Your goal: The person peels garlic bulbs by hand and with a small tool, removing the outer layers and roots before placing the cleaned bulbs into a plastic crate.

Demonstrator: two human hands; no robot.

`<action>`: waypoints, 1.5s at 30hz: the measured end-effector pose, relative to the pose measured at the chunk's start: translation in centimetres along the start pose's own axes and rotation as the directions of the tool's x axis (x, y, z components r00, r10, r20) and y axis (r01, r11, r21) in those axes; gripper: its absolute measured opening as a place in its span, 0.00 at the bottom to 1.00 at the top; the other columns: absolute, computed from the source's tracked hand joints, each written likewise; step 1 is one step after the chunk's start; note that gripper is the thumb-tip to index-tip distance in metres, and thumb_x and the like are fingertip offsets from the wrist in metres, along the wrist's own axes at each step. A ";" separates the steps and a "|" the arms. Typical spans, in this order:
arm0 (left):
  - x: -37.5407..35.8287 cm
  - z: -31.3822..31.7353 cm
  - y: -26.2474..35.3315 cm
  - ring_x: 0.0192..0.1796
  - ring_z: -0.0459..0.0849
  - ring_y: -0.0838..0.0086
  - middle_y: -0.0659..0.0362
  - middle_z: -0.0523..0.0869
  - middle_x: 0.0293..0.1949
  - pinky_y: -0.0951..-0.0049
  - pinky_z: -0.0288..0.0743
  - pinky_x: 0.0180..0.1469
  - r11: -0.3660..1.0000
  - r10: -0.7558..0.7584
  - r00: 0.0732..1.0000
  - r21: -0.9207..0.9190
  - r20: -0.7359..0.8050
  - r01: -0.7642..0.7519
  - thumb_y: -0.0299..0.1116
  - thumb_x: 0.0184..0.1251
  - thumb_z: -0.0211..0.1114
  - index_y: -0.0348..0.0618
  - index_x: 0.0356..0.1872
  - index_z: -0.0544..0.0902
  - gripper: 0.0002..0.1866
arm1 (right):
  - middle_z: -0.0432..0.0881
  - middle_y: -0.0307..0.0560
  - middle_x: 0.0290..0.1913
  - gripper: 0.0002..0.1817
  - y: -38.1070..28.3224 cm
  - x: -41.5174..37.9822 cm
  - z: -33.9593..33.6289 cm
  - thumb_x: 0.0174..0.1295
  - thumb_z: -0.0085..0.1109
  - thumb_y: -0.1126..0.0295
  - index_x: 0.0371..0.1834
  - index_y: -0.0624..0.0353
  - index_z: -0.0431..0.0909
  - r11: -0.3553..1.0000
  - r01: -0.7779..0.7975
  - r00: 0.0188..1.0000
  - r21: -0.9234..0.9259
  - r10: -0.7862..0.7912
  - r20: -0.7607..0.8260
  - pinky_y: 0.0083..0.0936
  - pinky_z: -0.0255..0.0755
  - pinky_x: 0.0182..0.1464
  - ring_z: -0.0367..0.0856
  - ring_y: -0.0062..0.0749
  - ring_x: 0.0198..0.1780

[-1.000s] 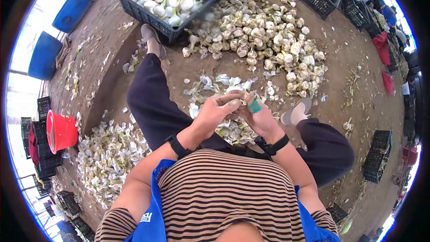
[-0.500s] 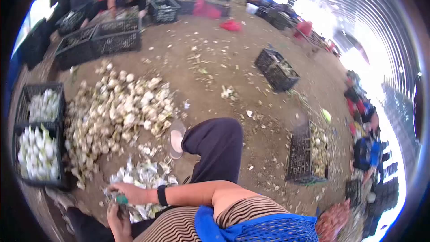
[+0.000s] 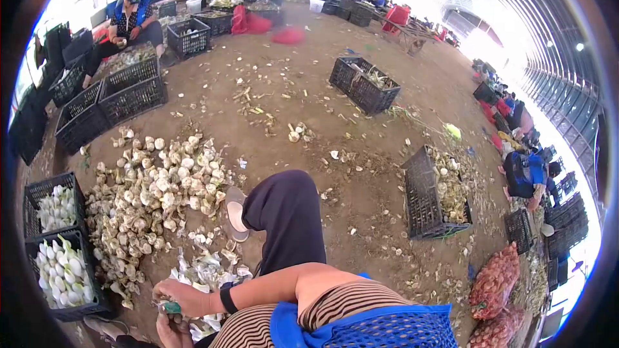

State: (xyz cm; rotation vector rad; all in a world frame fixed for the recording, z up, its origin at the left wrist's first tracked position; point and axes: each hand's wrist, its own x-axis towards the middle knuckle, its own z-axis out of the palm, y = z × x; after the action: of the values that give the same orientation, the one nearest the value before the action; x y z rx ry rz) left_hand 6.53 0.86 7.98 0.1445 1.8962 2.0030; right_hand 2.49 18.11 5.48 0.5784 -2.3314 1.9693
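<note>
- At the far left, two black crates (image 3: 55, 245) sit side by side on the dirt. They are full of clean white garlic bulbs (image 3: 59, 277).
- Next to the crates lies a big pile of unpeeled garlic (image 3: 158, 187). It spreads over the dirt floor (image 3: 309, 116).
- At the bottom edge, the right hand (image 3: 184, 296) and the left hand (image 3: 171, 330) meet, just above a heap of white peels (image 3: 209, 270).
- The right hand's fingers are curled in tight around a small green-handled tool (image 3: 171, 307). The tool sits right at the fingertips, between the two hands.
- The left hand is just under the tool, touching the right hand. It is cut off by the edge, so I cannot tell if its fingers are wide or closed, or what they hold.
- A black band (image 3: 227, 299) is on the right wrist.
- A bent knee in dark trousers (image 3: 287, 212) is above the arm, and a grey shoe (image 3: 235, 212) is beside the pile.
- To the right stands a black crate of scraps (image 3: 435, 196).
- Far right, red mesh sacks (image 3: 493, 280) lie on the ground.
</note>
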 end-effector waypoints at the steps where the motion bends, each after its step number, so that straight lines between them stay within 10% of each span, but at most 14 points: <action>1: -0.3 0.9 0.9 0.39 0.76 0.69 0.51 0.78 0.41 0.72 0.71 0.48 1.000 0.001 1.000 0.002 0.003 -0.001 0.23 0.67 0.52 0.32 0.55 0.71 0.16 | 0.72 0.52 0.45 0.20 -0.1 0.1 0.1 0.50 0.59 0.74 0.48 0.60 0.68 1.000 0.001 1.000 -0.001 -0.001 -0.004 0.34 0.65 0.53 0.69 0.48 0.50; 3: -0.5 2.2 2.1 0.37 0.75 0.70 0.53 0.76 0.38 0.73 0.70 0.45 0.862 0.312 0.950 0.419 0.002 -0.284 0.23 0.65 0.54 0.34 0.53 0.73 0.15 | 0.72 0.50 0.45 0.18 -0.2 0.2 0.4 0.53 0.57 0.69 0.48 0.59 0.68 1.000 -0.001 0.999 0.010 0.001 -0.033 0.33 0.66 0.52 0.71 0.47 0.49; 7: 0.2 3.1 4.1 0.33 0.72 0.70 0.55 0.76 0.33 0.71 0.70 0.39 0.919 0.182 0.982 0.363 -0.042 -0.155 0.23 0.64 0.55 0.34 0.47 0.75 0.11 | 0.75 0.49 0.41 0.15 1.0 0.8 1.5 0.57 0.55 0.67 0.46 0.60 0.70 0.998 0.070 0.988 0.009 -0.068 -0.139 0.31 0.67 0.48 0.73 0.41 0.43; 9: 0.7 2.2 2.6 0.30 0.70 0.70 0.56 0.75 0.28 0.69 0.68 0.34 0.687 0.311 0.950 0.686 0.024 -0.242 0.23 0.62 0.57 0.35 0.40 0.76 0.07 | 0.77 0.48 0.36 0.11 2.2 1.9 1.7 0.59 0.53 0.67 0.41 0.62 0.72 0.897 -0.124 0.960 0.424 0.217 -0.178 0.29 0.68 0.43 0.74 0.34 0.38; 12: 1.5 0.7 -0.4 0.28 0.69 0.71 0.56 0.76 0.26 0.68 0.67 0.31 0.941 0.075 0.986 0.338 -0.146 -0.021 0.23 0.61 0.58 0.34 0.35 0.76 0.04 | 0.77 0.48 0.30 0.07 1.1 2.5 -0.8 0.58 0.53 0.72 0.37 0.63 0.73 0.921 -0.222 0.957 0.321 0.268 -0.108 0.28 0.67 0.39 0.73 0.30 0.33; 18: 2.0 -1.0 -3.9 0.29 0.73 0.70 0.54 0.78 0.27 0.70 0.70 0.32 0.802 0.203 0.978 0.582 -0.057 -0.132 0.21 0.60 0.57 0.33 0.35 0.79 0.04 | 0.77 0.54 0.29 0.07 4.1 1.9 -1.1 0.53 0.52 0.77 0.35 0.65 0.72 0.973 -0.206 0.971 0.101 0.216 -0.102 0.32 0.66 0.37 0.72 0.42 0.31; 19: 2.1 -0.8 -4.1 0.33 0.76 0.69 0.52 0.81 0.32 0.70 0.72 0.36 0.952 -0.177 0.954 0.205 -0.241 0.228 0.26 0.64 0.55 0.32 0.38 0.80 0.08 | 0.76 0.55 0.28 0.06 4.5 1.9 -1.1 0.52 0.51 0.77 0.34 0.65 0.72 0.965 -0.243 0.965 0.097 0.251 -0.073 0.35 0.66 0.37 0.70 0.46 0.30; 22: 3.0 -3.9 -8.6 0.36 0.78 0.68 0.50 0.82 0.38 0.68 0.73 0.38 0.878 -0.386 0.867 0.164 -0.315 0.450 0.31 0.68 0.52 0.29 0.41 0.80 0.13 | 0.76 0.54 0.28 0.06 4.5 2.4 -1.0 0.51 0.51 0.78 0.33 0.65 0.73 0.955 -0.295 0.955 0.001 0.295 0.030 0.37 0.67 0.37 0.74 0.48 0.33; 28: 5.0 -4.4 -9.4 0.50 0.78 0.60 0.46 0.79 0.53 0.59 0.73 0.47 0.860 -0.005 0.998 0.508 -0.067 0.038 0.30 0.66 0.57 0.40 0.50 0.80 0.14 | 0.76 0.54 0.46 0.19 9.7 2.8 2.5 0.47 0.50 0.85 0.44 0.60 0.74 0.986 -0.143 0.967 -0.082 0.157 0.200 0.42 0.67 0.51 0.72 0.52 0.49; 29: 5.6 -4.3 -10.7 0.49 0.78 0.65 0.51 0.79 0.49 0.65 0.74 0.47 0.957 -0.290 0.929 -0.078 -0.228 0.280 0.33 0.68 0.54 0.39 0.51 0.77 0.14 | 0.73 0.55 0.53 0.19 10.0 3.1 2.5 0.55 0.54 0.73 0.52 0.57 0.74 0.967 -0.254 0.930 -0.026 0.252 0.269 0.40 0.63 0.58 0.68 0.49 0.56; 30: 5.7 -4.1 -10.3 0.48 0.78 0.70 0.55 0.79 0.46 0.70 0.75 0.48 0.679 -0.589 0.779 -0.652 -0.212 0.336 0.36 0.71 0.51 0.38 0.52 0.74 0.16 | 0.71 0.57 0.56 0.22 11.7 2.7 3.2 0.56 0.54 0.72 0.57 0.59 0.70 0.972 -0.227 0.948 -0.064 0.235 0.212 0.40 0.61 0.61 0.67 0.50 0.59; 34: 5.9 -4.1 -10.7 0.50 0.80 0.68 0.56 0.80 0.50 0.66 0.74 0.53 0.747 -0.491 0.841 -0.605 -0.226 0.274 0.30 0.68 0.55 0.39 0.55 0.74 0.16 | 0.67 0.61 0.62 0.31 16.5 1.7 5.1 0.58 0.56 0.59 0.63 0.63 0.64 0.986 -0.157 0.939 -0.062 0.168 0.299 0.40 0.57 0.66 0.65 0.51 0.63; 40: 6.6 -6.1 -13.3 0.38 0.80 0.72 0.58 0.81 0.33 0.70 0.75 0.43 0.625 -0.655 0.634 -0.766 -0.412 0.148 0.37 0.66 0.61 0.42 0.45 0.73 0.13 | 0.81 0.60 0.39 0.17 21.4 4.7 2.0 0.48 0.49 0.82 0.41 0.59 0.80 0.844 -0.434 0.875 -0.315 0.478 0.077 0.43 0.71 0.44 0.78 0.57 0.43; 45: 8.2 -6.0 -12.4 0.30 0.75 0.79 0.63 0.79 0.26 0.74 0.72 0.40 0.661 -0.635 0.687 -0.708 -0.353 0.248 0.33 0.66 0.60 0.42 0.29 0.76 0.07 | 0.68 0.64 0.60 0.24 28.2 10.6 2.2 0.49 0.49 0.80 0.51 0.50 0.78 0.660 -0.430 0.823 -0.617 0.567 0.034 0.44 0.64 0.60 0.67 0.60 0.59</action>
State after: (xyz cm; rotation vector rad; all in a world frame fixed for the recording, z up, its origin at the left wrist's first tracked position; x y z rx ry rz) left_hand -0.56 -1.73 -6.14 -1.1556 1.2035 2.2776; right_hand -15.41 16.84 -18.80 0.0969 -3.3136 1.1693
